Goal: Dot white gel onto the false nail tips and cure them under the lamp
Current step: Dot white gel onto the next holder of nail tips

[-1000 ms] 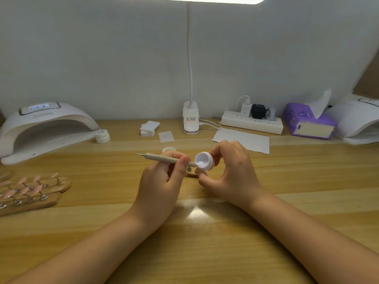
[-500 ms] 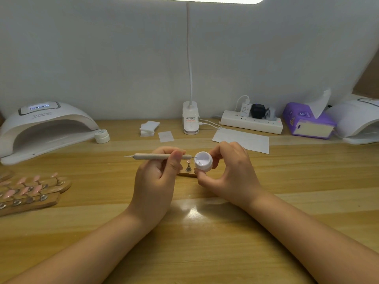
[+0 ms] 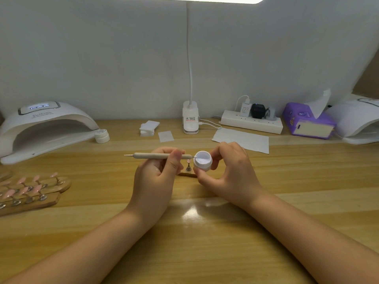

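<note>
I've got the left hand (image 3: 155,177) pinching the dotting tool (image 3: 162,155), tip at the rim of the white gel pot (image 3: 202,161), which my right hand (image 3: 229,173) fingers grip.

- Wooden table (image 3: 287,181), pale planks with a bright glare patch near its middle.
- White wall (image 3: 102,58) behind the table.
- Desk lamp base (image 3: 190,117) at the back against the wall, a thin white neck rising from it and cables running off to its right.
- Power strip (image 3: 252,121) right of the base, with a white charger and dark plugs in it.
- Purple tissue pack (image 3: 307,121) further right, one tissue sticking up.
- Paper sheet (image 3: 242,139) lying flat in front of the strip.
- Stack of white pads (image 3: 149,128) left of the base, with a single pad (image 3: 165,136) just beside it.
</note>
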Demonstrator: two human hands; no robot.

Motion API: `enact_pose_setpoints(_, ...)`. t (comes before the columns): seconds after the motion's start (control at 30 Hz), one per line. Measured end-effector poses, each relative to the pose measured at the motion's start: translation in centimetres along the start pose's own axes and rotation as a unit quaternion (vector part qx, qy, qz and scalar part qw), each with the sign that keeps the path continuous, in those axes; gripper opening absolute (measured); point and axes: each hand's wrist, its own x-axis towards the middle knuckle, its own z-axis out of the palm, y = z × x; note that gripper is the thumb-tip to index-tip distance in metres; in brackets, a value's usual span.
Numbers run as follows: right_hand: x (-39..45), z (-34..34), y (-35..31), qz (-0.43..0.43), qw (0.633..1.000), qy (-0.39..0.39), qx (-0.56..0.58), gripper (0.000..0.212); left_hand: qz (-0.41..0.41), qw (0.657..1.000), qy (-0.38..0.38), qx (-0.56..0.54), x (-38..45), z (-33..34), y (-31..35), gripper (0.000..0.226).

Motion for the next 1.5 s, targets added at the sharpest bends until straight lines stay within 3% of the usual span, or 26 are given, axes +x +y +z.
enact_pose_setpoints(0.6,0.0,0.0,0.2,0.013,1.000,0.011,-0.016,0.033,0.015,0.998,-0.006,-0.063,-0.5,0.2,1.3,0.016)
enact_pose_setpoints(0.83,0.6,0.5,2.0,0.139,0.985,0.018,-0.100,0.034,0.033,0.996,-0.008,-0.079,-0.6,0.1,1.7,0.014)
enact_pose_setpoints(1.2,0.9,0.7,3.0,0.260,0.949,-0.100,-0.149,0.040,0.029,0.997,-0.009,-0.070,-0.5,0.0,1.4,0.015)
enact_pose_setpoints(1.27,1.0,0.7,2.9,0.265,0.946,-0.107,-0.152,0.050,0.028,0.997,-0.007,-0.069,-0.5,0.0,1.3,0.012)
enact_pose_setpoints(1.37,0.8,0.5,2.4,0.237,0.959,-0.072,-0.137,0.065,0.027,0.997,0.000,-0.068,-0.5,0.0,1.3,0.015)
enact_pose_setpoints(1.5,0.4,0.4,1.2,0.096,0.987,0.015,-0.125,0.042,0.030,0.998,0.004,-0.064,-0.4,0.1,1.3,0.011)
